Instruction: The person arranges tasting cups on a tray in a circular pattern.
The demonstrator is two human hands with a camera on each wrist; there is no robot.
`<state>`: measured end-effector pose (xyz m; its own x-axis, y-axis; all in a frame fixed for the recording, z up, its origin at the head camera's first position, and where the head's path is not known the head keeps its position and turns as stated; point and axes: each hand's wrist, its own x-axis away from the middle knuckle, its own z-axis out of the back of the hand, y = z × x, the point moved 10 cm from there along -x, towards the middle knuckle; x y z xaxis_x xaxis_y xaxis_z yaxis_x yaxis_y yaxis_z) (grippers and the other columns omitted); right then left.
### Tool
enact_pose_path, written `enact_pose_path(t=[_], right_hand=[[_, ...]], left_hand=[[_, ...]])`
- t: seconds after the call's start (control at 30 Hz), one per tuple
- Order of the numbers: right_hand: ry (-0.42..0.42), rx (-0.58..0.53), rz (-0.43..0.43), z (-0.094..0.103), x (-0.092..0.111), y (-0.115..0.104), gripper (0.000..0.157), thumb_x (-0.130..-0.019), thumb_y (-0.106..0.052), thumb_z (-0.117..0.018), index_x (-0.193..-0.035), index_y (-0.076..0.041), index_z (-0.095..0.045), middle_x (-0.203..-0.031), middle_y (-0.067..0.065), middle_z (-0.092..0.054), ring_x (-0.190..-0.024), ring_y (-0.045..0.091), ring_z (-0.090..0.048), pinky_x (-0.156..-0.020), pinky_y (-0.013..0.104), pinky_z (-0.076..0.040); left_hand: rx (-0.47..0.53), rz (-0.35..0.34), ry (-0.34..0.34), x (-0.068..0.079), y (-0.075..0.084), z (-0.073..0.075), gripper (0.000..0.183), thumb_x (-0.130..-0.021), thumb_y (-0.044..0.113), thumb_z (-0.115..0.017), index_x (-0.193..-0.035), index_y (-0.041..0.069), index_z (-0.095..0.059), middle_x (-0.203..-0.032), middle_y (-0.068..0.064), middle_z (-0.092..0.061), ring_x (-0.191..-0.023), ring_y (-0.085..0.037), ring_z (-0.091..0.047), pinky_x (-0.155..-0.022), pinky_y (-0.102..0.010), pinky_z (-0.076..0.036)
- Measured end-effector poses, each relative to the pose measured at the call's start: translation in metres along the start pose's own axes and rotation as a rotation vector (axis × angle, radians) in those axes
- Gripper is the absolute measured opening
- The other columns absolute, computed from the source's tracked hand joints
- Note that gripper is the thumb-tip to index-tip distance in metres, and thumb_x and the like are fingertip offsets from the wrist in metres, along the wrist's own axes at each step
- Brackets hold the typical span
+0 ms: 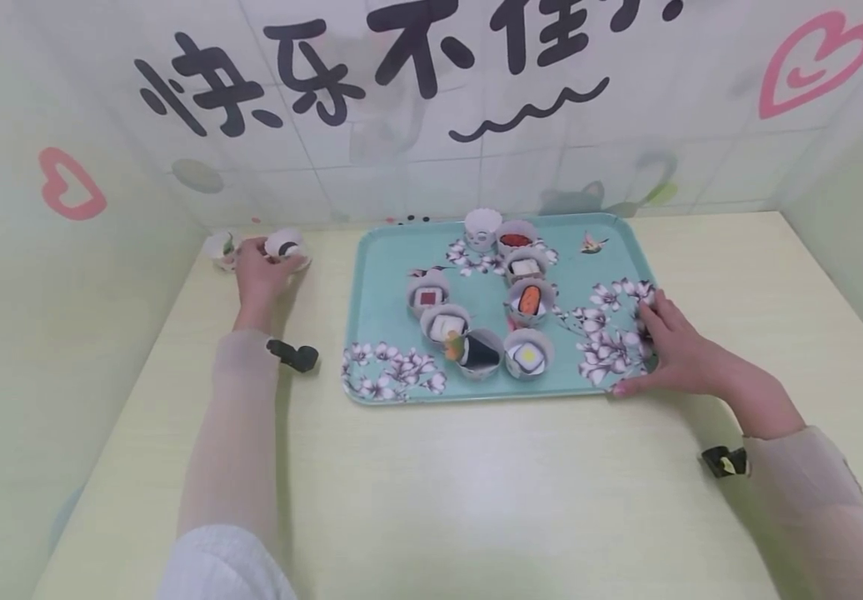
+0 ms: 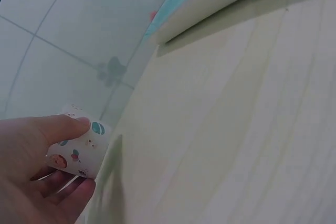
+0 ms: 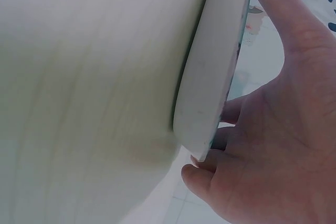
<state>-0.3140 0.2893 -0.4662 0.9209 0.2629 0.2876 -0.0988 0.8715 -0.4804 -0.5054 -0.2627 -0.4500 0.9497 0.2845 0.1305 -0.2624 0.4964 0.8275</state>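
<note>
My left hand pinches a white paper baking cup near the table's far left corner, a dark-and-white piece inside it. In the left wrist view, the thumb presses the patterned side of this cup, with the fingers below. A second paper cup, with something green in it, stands just left of that hand. At the near right corner of a turquoise floral tray, my right hand rests with spread fingers along the right rim and the thumb at the front edge.
Several paper cups with toy sushi pieces stand on the tray, among them an orange-topped piece, a black cone and a yellow-dotted piece. A white tiled wall with lettering closes off the table's far side.
</note>
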Motion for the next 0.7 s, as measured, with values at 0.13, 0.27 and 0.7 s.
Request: enact_pose_path(t=[0.13, 0.27, 0.7], right_hand=[[-0.006, 0.001, -0.004, 0.0, 0.0, -0.001, 0.14, -0.069, -0.051, -0.087, -0.153, 0.013, 0.005, -0.157, 0.036, 0.024, -0.148, 0.053, 0.015, -0.117, 0.072, -0.013], [-0.007, 0.0, 0.0, 0.0, 0.0, -0.001, 0.14, -0.069, -0.051, -0.087, -0.153, 0.013, 0.006, -0.157, 0.036, 0.025, -0.148, 0.053, 0.016, -0.117, 0.072, -0.012], [0.004, 0.01, 0.027, 0.001, 0.001, -0.002, 0.14, -0.068, -0.047, -0.088, -0.152, 0.016, 0.005, -0.156, 0.039, 0.023, -0.147, 0.055, 0.014, -0.117, 0.071, -0.012]], left_hand=[[-0.013, -0.056, -0.037, 0.006, 0.012, -0.002, 0.077, -0.091, 0.024, -0.072, -0.151, 0.003, -0.03, -0.154, -0.018, -0.039, -0.138, -0.03, -0.046, -0.115, -0.04, -0.042], [-0.042, -0.108, -0.087, 0.014, 0.026, -0.009, 0.075, -0.09, 0.025, -0.073, -0.149, 0.001, -0.032, -0.151, -0.02, -0.042, -0.137, -0.033, -0.047, -0.113, -0.043, -0.043], [-0.093, -0.22, -0.254, 0.039, 0.066, -0.041, 0.075, -0.09, 0.021, -0.073, -0.149, 0.0, -0.033, -0.151, -0.022, -0.042, -0.139, -0.037, -0.045, -0.111, -0.05, -0.046]])
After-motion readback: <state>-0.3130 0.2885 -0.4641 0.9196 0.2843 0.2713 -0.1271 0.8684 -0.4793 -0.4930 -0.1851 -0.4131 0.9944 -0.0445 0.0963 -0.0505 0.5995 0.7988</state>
